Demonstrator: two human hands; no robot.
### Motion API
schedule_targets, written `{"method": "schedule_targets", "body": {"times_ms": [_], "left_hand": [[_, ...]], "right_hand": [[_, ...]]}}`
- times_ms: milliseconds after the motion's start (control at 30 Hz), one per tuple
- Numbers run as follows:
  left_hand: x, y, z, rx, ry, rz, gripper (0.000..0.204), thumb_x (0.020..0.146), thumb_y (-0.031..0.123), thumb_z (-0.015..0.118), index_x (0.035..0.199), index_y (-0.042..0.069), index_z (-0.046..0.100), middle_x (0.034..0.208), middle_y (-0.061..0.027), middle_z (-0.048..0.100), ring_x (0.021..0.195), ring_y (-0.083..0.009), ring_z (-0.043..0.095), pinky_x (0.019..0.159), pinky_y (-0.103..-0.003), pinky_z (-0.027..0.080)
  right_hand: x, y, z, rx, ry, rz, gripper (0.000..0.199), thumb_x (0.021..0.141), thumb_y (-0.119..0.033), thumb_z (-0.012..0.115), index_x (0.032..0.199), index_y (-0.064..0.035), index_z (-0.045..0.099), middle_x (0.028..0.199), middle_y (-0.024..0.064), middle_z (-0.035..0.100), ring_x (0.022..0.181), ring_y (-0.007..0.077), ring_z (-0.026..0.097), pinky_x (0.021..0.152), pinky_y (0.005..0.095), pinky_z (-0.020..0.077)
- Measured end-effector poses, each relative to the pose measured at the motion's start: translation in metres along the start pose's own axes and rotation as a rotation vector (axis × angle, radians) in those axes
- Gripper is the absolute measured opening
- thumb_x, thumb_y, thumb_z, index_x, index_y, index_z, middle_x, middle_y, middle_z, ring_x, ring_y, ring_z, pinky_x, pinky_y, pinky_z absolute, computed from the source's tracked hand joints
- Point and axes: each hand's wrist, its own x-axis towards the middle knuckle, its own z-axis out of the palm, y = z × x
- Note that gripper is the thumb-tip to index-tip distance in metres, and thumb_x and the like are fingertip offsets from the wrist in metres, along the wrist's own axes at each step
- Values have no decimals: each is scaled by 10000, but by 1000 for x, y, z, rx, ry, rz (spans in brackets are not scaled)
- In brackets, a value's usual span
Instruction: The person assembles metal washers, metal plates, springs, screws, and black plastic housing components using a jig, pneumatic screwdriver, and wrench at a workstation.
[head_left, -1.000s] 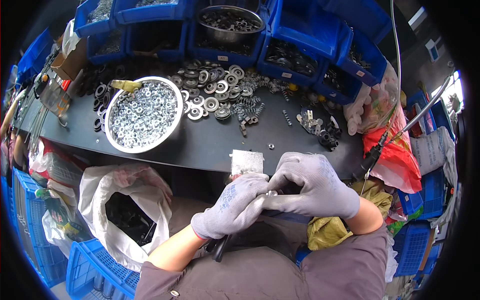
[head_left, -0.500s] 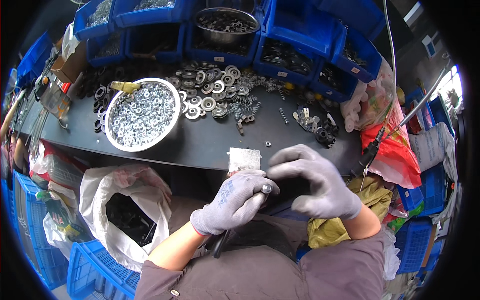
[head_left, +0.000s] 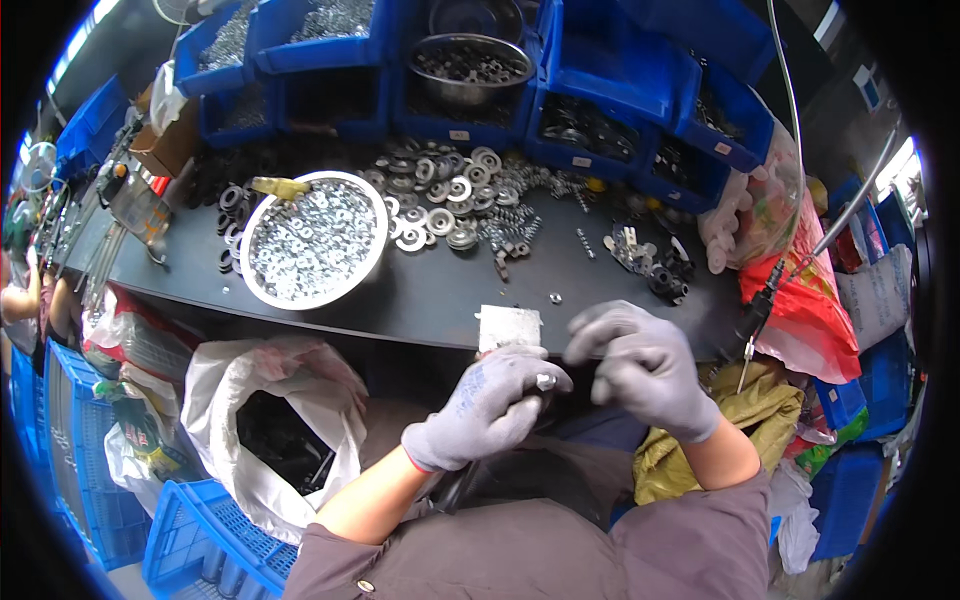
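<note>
Moving apart: the two gloved hands, pressed together a second ago below the bench edge, are now separated, and the work is left in one hand alone.
White bag (head_left: 262, 420): seen hanging open at the lower left, dark parts inside, unchanged.
Round metal pan (head_left: 314, 240): kept on the dark bench (head_left: 420, 295), heaped with small silver washers; not shifted.
Loose washers and springs (head_left: 455, 205): spread behind the pan, untouched.
Left hand (head_left: 487, 405): closed around a dark rod-like part, with a small silver nut (head_left: 545, 381) shown at its tip between thumb and forefinger; the part is held just below the bench edge, over the lap.
Small metal plate (head_left: 510, 326): lying flat at the bench edge, just above the left hand, where it was before.
Right hand (head_left: 640, 365): lifted off the part, fingers curled loosely; whether anything is pinched in it cannot be told.
Meaning: the nut is judged to be seated on the part, the right hand being freed.
</note>
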Motion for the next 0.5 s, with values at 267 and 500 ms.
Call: {"method": "schedule_targets", "body": {"times_ms": [267,500], "left_hand": [[5,3,2,5,-24,16,255,795,48,611,1043,32,668,867,-117,634,882,-328,612,881,-440,484],[-1,0,6,99,9,-75,217,913,187,588,991,3,673,934,-134,665,928,-301,637,905,-415,490]], "right_hand": [[-40,54,9,141,338,212,243,921,-49,554,745,42,694,867,104,689,763,127,621,728,263,493],[-49,127,11,-143,668,259,237,909,-58,603,700,38,658,712,83,649,647,154,602,615,288,458]]}}
